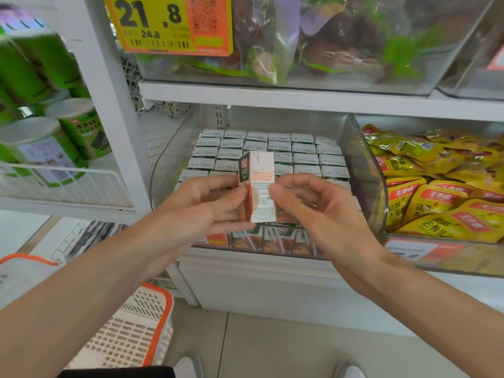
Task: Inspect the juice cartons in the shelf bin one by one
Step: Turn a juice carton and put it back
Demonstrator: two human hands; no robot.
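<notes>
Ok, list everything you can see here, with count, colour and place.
clear bin: one, transparent, middle shelf
juice cartons: many in rows, white tops with green sides, inside the clear bin
held juice carton: one, white with green and orange print, upright above the clear bin
snack packets: many, yellow with red labels, right of the clear bin
canisters: several, green with grey lids, wire shelf at left
price tag: one, yellow and orange, top shelf edge
bags: several, clear with brown and green contents, top shelf
basket: one, white with orange rim, floor at lower left
left hand: pinches the held juice carton's left side
right hand: pinches its right edge
</notes>
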